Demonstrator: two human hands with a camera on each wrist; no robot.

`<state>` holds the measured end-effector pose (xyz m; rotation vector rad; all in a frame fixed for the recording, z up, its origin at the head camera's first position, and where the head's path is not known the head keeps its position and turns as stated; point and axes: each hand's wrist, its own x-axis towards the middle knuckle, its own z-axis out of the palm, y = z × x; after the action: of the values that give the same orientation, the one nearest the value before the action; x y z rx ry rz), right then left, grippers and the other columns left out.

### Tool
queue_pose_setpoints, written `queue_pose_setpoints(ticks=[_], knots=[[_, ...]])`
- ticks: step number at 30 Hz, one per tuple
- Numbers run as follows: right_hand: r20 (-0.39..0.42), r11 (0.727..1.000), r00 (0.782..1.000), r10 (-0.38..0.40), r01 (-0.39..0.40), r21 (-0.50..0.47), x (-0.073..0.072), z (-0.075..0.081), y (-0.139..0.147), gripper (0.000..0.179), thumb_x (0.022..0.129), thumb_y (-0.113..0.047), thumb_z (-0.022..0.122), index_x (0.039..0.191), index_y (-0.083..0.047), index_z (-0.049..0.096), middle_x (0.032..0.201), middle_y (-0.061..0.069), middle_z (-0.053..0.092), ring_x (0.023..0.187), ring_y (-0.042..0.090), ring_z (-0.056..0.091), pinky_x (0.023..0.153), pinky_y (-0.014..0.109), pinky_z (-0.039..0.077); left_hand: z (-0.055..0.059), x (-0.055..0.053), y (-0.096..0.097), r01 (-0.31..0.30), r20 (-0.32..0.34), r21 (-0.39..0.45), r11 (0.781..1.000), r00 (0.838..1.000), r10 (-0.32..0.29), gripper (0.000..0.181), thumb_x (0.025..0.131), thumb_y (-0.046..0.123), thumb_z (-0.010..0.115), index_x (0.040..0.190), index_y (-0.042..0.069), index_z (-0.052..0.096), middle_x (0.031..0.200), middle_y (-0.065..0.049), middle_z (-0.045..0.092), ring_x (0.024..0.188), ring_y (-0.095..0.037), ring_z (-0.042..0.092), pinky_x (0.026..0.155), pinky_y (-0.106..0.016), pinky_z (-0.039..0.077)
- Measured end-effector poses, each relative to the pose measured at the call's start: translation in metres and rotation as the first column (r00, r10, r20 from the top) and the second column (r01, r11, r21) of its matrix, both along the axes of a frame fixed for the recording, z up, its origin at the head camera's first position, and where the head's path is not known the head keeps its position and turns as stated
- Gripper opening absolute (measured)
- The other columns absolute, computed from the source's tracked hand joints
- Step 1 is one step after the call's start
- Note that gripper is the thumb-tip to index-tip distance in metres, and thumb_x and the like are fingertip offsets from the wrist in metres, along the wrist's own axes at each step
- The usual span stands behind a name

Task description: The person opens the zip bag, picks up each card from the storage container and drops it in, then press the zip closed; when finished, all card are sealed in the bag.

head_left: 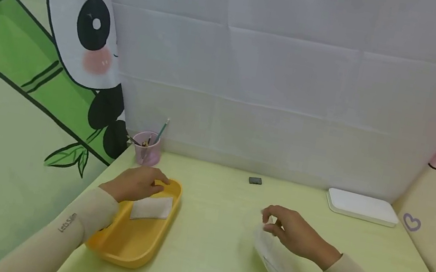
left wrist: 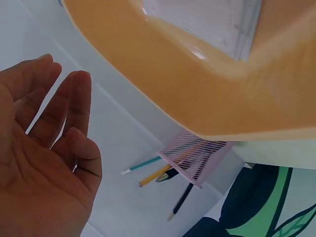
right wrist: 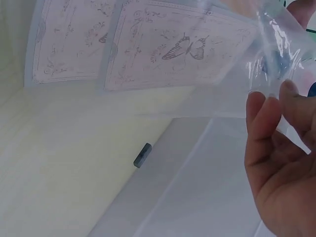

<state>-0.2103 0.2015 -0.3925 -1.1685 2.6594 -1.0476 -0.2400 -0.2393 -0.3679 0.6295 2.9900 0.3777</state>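
My right hand (head_left: 293, 230) pinches the top of a clear plastic bag (head_left: 272, 260), which hangs down close over the table. Through its film the right wrist view shows flat, pale packets, one bearing a printed butterfly (right wrist: 187, 48). My left hand (head_left: 138, 184) hovers over the far left part of a yellow tray (head_left: 132, 260), fingers relaxed and holding nothing. Inside that tray lies a flat white packet (head_left: 151, 208). From the left wrist, the open palm (left wrist: 47, 173) appears beside the tray's wall (left wrist: 128, 69).
Behind the tray stands a pink mesh cup (head_left: 147, 150) with several pens and pencils. A small dark block (head_left: 255, 181) lies at the table's back edge. At the back right is a flat white box (head_left: 362, 207). Printed cloth hangs behind the pale yellow table (head_left: 210, 231).
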Motion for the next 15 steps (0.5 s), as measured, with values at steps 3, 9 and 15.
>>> queue_pose_setpoints(ticks=[3, 9, 15], knots=[[-0.024, 1.0, 1.0, 0.019, -0.019, -0.002, 0.0, -0.001, 0.0, 0.013, 0.097, -0.006, 0.065, 0.108, -0.011, 0.062, 0.106, -0.003, 0.063, 0.078, 0.009, 0.062, 0.071, 0.029, 0.052, -0.008, -0.002, -0.01, -0.009, 0.077, -0.032, 0.999, 0.997, 0.012, 0.024, 0.097, 0.018, 0.066, 0.119, 0.01, 0.072, 0.119, -0.004, 0.068, 0.106, -0.026, 0.064, 0.093, -0.049, 0.05], [0.033, 0.999, 0.999, -0.019, 0.018, 0.041, 0.0, 0.0, 0.001, 0.008, 0.103, -0.022, 0.059, 0.096, -0.018, 0.058, 0.116, 0.003, 0.066, 0.102, 0.019, 0.065, 0.077, 0.032, 0.052, -0.017, -0.006, -0.017, -0.013, 0.187, -0.064, 0.998, 0.982, 0.024, 0.025, 0.097, 0.016, 0.066, 0.119, 0.007, 0.071, 0.122, -0.008, 0.067, 0.114, -0.031, 0.061, 0.099, -0.053, 0.046], [0.119, 0.994, 0.988, -0.095, 0.089, 0.056, 0.002, 0.004, 0.001, 0.036, 0.106, -0.044, 0.046, 0.099, -0.014, 0.065, 0.141, 0.018, 0.056, 0.102, 0.025, 0.068, 0.082, 0.037, 0.053, -0.017, -0.011, -0.015, -0.016, 0.204, -0.062, 0.998, 0.978, 0.029, 0.027, 0.097, 0.017, 0.065, 0.121, 0.007, 0.071, 0.123, -0.007, 0.067, 0.117, -0.031, 0.059, 0.101, -0.052, 0.045]])
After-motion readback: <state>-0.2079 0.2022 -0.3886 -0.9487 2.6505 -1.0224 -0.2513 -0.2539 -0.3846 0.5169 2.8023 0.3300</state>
